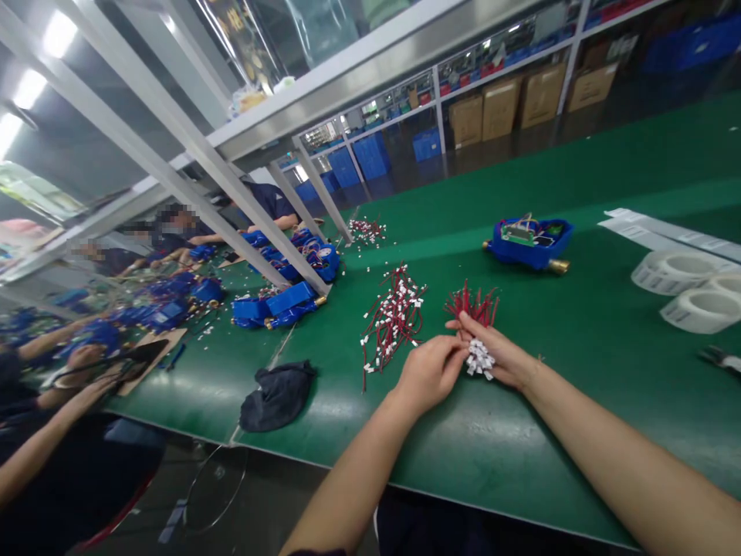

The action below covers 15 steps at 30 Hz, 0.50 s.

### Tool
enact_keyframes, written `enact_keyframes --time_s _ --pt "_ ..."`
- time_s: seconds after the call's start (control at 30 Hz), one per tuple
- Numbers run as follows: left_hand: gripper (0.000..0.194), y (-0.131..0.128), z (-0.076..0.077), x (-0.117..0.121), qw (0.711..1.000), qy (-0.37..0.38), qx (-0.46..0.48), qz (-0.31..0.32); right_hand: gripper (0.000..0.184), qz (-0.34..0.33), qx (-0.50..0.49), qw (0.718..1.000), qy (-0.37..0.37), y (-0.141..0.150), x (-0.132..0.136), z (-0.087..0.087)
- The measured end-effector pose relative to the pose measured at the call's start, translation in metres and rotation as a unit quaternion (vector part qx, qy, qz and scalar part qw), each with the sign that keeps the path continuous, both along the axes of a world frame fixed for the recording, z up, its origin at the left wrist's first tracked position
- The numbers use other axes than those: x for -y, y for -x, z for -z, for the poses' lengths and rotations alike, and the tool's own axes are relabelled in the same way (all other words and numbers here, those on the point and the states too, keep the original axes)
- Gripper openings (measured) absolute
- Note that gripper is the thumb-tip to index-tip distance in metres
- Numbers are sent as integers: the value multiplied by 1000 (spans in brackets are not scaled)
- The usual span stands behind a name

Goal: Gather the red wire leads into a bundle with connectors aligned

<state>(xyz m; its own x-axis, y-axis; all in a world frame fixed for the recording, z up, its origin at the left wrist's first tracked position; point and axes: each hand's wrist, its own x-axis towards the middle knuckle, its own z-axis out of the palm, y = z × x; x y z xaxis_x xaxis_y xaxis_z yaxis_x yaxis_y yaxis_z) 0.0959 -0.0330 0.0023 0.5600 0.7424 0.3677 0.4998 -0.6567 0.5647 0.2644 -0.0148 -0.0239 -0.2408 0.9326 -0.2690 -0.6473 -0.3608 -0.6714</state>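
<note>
The right hand (499, 355) has its grip closed around a bundle of red wires (473, 309), white connectors at its palm and red ends fanning away. The left hand (429, 372) pinches into the same bundle at the connectors. Both rest on the green bench (579, 332). Just left lies a loose wire pile (392, 320); beyond, a blue meter housing (529, 243).

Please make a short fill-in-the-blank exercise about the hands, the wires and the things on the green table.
1. The right hand holds a bundle of ____ wires with white plugs.
2. The left hand touches the bundle from the ____ side.
3. The loose wire pile lies on a ____ table.
4. The dark cloth lies ____ of the hands.

Answers: red; left; green; left
</note>
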Motion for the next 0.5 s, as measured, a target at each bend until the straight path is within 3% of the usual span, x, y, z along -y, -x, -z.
enact_keyframes --time_s 0.1,0.27,0.43,0.5 --pt "22 -3 7 1 998 17 -13 53 40 5 9 1000 0 -1 -1 1" --pt "27 6 -1 -23 992 72 80 -72 43 52 -28 998 -27 0 -7 3" --pt "15 -7 -3 -33 996 74 36 -33 40 54 -41 997 -25 1 -6 5" --pt "14 -10 2 -35 996 73 21 -47 39 68 -61 996 -19 -2 -9 5"
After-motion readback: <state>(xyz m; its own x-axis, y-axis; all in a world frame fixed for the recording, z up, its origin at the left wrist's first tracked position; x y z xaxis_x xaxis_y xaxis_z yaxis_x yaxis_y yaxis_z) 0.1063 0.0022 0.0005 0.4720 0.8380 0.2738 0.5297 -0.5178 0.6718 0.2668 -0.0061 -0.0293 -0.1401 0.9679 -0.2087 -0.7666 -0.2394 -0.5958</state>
